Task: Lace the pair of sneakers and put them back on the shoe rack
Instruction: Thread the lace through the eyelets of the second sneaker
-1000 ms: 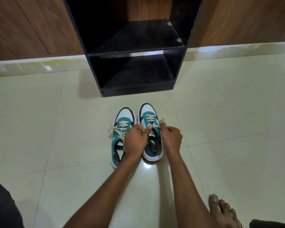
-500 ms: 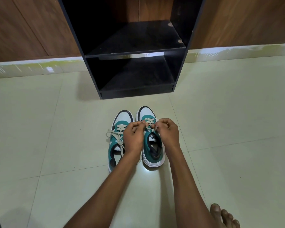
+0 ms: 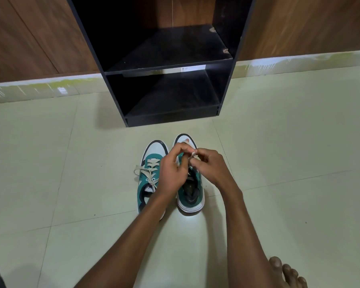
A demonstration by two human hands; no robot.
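Two green and white sneakers stand side by side on the floor, toes toward the rack. The left sneaker [image 3: 149, 179] shows its cream lace tied in a loose bow. Over the right sneaker [image 3: 190, 193] my left hand [image 3: 172, 171] and my right hand [image 3: 209, 164] meet, each pinching the cream lace [image 3: 192, 153] above the tongue. My hands hide most of that shoe's lacing. The black shoe rack [image 3: 168, 65] stands just beyond, its two shelves bare.
Pale floor tiles [image 3: 289, 152] spread all around the shoes. A wooden wall with a white skirting [image 3: 40, 88] runs behind the rack. My bare foot [image 3: 287, 273] lies at the lower right, and dark cloth shows at the lower left corner.
My hands have come together and risen a little over the right sneaker, drawing the lace ends up near the toe. The view has shifted slightly; the shoes stay put.
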